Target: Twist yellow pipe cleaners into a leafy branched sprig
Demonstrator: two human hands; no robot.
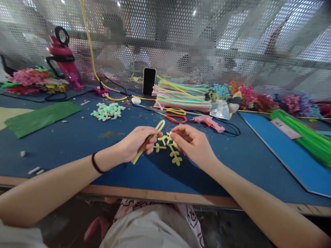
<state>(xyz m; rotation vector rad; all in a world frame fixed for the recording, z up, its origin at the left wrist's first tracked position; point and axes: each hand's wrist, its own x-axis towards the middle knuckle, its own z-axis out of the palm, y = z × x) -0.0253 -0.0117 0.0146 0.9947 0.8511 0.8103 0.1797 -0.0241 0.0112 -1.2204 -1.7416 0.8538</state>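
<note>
My left hand [137,144] is closed around a pale yellow pipe cleaner [156,131] whose upper end is bent into a loop. My right hand [192,143] pinches a yellow-green branching piece of twisted pipe cleaner [172,151] that hangs between the two hands just above the blue table mat [77,137]. The loop and the branching piece meet between my fingertips. A black band sits on my left wrist.
A stack of pastel pipe cleaners [181,96], red and yellow scissors [177,115], a pink glue gun [208,122], a phone [149,81], mint finished pieces [108,111], green paper [38,119], a pink bottle [64,58], green pipe cleaners [305,134]. A perforated screen stands behind.
</note>
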